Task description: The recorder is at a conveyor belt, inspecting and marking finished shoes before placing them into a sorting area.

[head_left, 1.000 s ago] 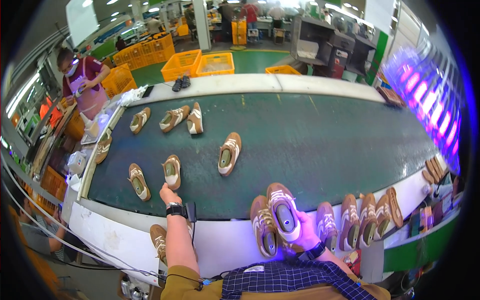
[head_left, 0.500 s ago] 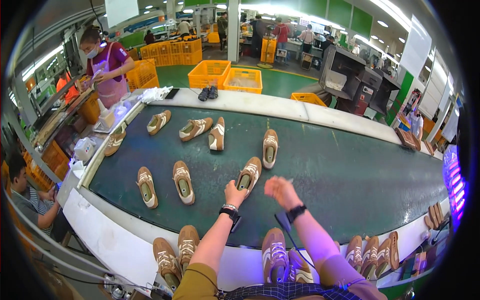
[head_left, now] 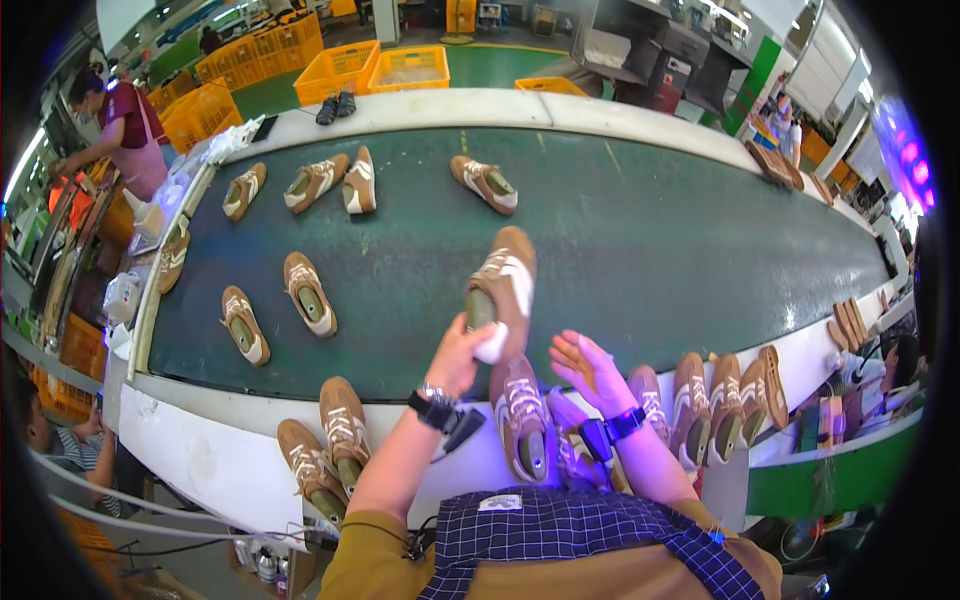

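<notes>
My left hand (head_left: 458, 352) grips a brown sneaker (head_left: 516, 275) with a white side stripe by its heel. The sneaker is held over the near part of the dark green belt, toe pointing away from me, olive lining showing. My right hand (head_left: 590, 372), palm turned inward and fingers stretched, is empty to the right of it. Just below the held sneaker, another brown sneaker (head_left: 520, 415) stands on the white near ledge. Beside that, partly behind my right wrist, is a purple-lit sneaker (head_left: 572, 440). Farther off on the belt, a single sneaker (head_left: 484, 184) lies with its toe to the left.
Several matching sneakers (head_left: 305, 292) are spread over the left of the belt (head_left: 640, 240). More stand along the near ledge (head_left: 225, 445), with a row (head_left: 692, 405) at right. Yellow crates (head_left: 338, 72) are beyond the far ledge. A co-worker (head_left: 130, 135) stands at left.
My left hand has lifted the sneaker off the belt and toward me. The far single sneaker has turned, toe now leftward. My right hand's fingers have straightened, and the view has tipped downward.
</notes>
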A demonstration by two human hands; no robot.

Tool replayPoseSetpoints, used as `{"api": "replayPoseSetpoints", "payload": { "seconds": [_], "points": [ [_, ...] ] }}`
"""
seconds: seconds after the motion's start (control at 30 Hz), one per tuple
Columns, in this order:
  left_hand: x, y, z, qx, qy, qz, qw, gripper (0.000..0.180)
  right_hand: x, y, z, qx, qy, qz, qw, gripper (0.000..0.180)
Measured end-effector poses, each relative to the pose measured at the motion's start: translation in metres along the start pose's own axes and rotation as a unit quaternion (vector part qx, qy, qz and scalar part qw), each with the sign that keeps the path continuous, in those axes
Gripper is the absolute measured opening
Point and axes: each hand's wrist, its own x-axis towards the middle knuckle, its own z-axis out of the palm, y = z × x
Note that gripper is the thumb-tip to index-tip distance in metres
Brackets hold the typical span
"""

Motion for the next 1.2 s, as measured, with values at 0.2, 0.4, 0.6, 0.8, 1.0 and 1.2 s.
{"api": "replayPoseSetpoints", "payload": {
  "seconds": [0.2, 0.4, 0.6, 0.8, 1.0, 1.2],
  "points": [
    [-0.125, 0.032, 0.018, 0.181, -0.141, 0.143, 0.963, 0.05, -0.072, -0.004, 0.048, 0.227, -0.189, 0.058, 0.954, 0.078],
    [-0.195, 0.06, -0.099, 0.716, 0.417, 0.119, 0.547, 0.063, -0.124, 0.008, -0.034, 0.112, -0.149, 0.04, 0.982, 0.07],
    [-0.219, -0.019, -0.1, 0.729, 0.418, 0.009, 0.542, 0.061, -0.135, 0.02, -0.026, 0.103, -0.12, 0.041, 0.987, 0.067],
    [-0.199, -0.068, -0.043, 0.677, 0.283, 0.238, 0.637, 0.064, -0.109, 0.036, -0.05, 0.081, -0.114, 0.038, 0.989, 0.076],
    [-0.167, -0.065, -0.089, 0.373, 0.244, 0.019, 0.895, 0.059, -0.115, 0.022, -0.037, 0.097, -0.16, 0.108, 0.976, 0.085],
    [-0.158, -0.07, -0.066, -0.051, 0.034, -0.058, 0.996, 0.044, -0.118, 0.007, -0.005, 0.102, -0.185, 0.169, 0.963, 0.096]
  ]
}}
